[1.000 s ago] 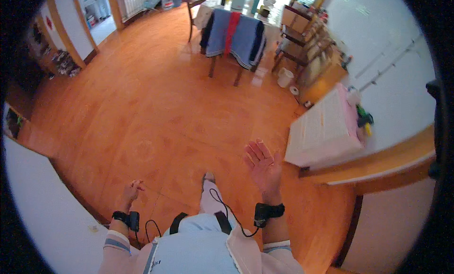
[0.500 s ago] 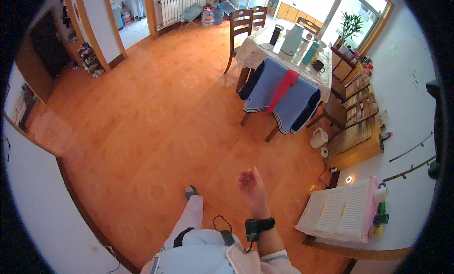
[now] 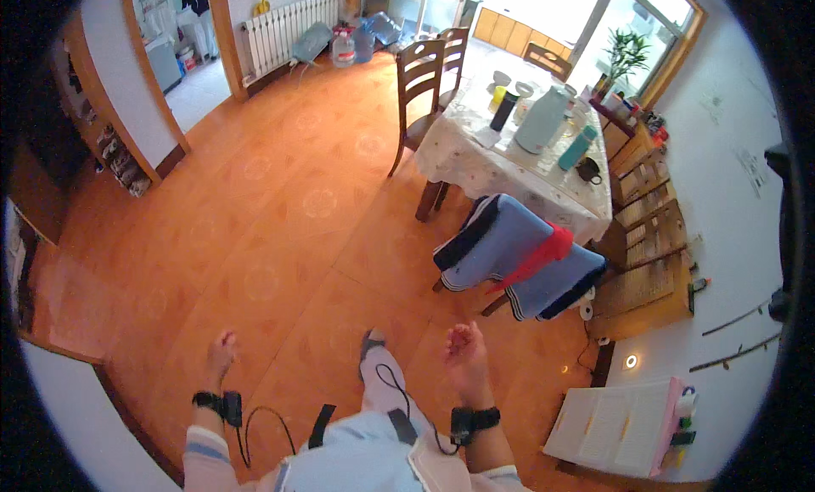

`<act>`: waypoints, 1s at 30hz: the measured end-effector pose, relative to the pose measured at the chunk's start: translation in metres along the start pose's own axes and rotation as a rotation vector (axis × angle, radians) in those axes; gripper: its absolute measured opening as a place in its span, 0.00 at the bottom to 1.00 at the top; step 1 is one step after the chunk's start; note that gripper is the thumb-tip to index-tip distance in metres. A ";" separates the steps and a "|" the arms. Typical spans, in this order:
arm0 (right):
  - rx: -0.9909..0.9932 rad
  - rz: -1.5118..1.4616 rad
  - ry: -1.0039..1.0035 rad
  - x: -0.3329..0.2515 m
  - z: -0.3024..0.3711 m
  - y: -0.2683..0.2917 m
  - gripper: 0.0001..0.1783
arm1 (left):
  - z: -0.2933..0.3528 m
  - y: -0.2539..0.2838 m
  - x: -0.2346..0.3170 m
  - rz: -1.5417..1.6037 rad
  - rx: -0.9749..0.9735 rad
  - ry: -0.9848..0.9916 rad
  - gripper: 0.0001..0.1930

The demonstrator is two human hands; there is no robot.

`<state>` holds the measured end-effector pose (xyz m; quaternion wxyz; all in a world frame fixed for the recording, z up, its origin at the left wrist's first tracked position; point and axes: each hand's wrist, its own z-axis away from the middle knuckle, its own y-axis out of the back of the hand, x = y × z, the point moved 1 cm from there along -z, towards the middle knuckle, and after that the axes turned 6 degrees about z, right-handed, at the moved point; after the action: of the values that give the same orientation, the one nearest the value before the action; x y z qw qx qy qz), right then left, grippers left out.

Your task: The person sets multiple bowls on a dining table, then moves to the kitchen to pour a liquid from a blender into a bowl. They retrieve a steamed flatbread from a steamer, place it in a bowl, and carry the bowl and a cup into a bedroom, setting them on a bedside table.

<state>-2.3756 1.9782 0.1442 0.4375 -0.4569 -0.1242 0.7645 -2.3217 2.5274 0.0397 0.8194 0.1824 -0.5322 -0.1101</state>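
My right hand [image 3: 466,350] is held palm up in front of my body. Its fingers are curled around a cluster of small dark red pieces [image 3: 461,342], too small to name surely. Out to the left, my left hand [image 3: 222,351] hangs low over the floor with its fingers curled in; whether anything is inside them is hidden. Each wrist wears a black strap with a small box and a cable. Neither hand touches any furniture. Closest to the right hand is a chair draped with a blue jacket [image 3: 497,241] and a red scarf [image 3: 543,256].
A cloth-covered table [image 3: 475,165] bears a pale green jug [image 3: 543,123], a teal bottle [image 3: 577,148] and a dark mug [image 3: 588,170]. At the right wall stands a white cabinet [image 3: 607,424]. Water bottles [image 3: 343,49] stand by a radiator [image 3: 290,32]. Through a doorway, a person [image 3: 199,16] is visible.
My left hand has come into view at the lower left. The table and draped chair appear nearer and lower. My stepping foot has shifted right; my right hand stays palm up.
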 end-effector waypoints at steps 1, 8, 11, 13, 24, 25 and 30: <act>-0.007 -0.030 -0.017 -0.004 -0.021 -0.006 0.16 | -0.014 -0.004 0.005 0.006 0.002 0.076 0.12; -0.162 -0.022 -0.101 -0.054 -0.224 -0.154 0.16 | -0.064 -0.009 -0.025 -0.452 -0.035 0.083 0.14; -0.213 0.006 -0.160 -0.062 -0.305 -0.225 0.15 | -0.087 -0.012 -0.039 -0.309 -0.053 0.390 0.14; -0.211 0.013 -0.160 -0.059 -0.353 -0.267 0.16 | -0.134 -0.012 -0.034 -0.270 -0.043 0.502 0.14; -0.207 0.027 -0.130 -0.032 -0.571 -0.473 0.16 | -0.555 0.073 0.068 -0.155 0.036 0.393 0.13; -0.169 0.028 -0.126 -0.035 -0.585 -0.482 0.16 | -0.604 0.078 0.091 -0.135 0.043 0.338 0.13; -0.071 -0.011 -0.082 -0.058 -0.692 -0.525 0.16 | -0.862 0.050 0.266 -0.118 -0.001 -0.040 0.14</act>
<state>-1.5138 2.0953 0.1062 0.4197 -0.4397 -0.1714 0.7754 -1.4268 2.6301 -0.0344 0.8007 0.2109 -0.5367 -0.1621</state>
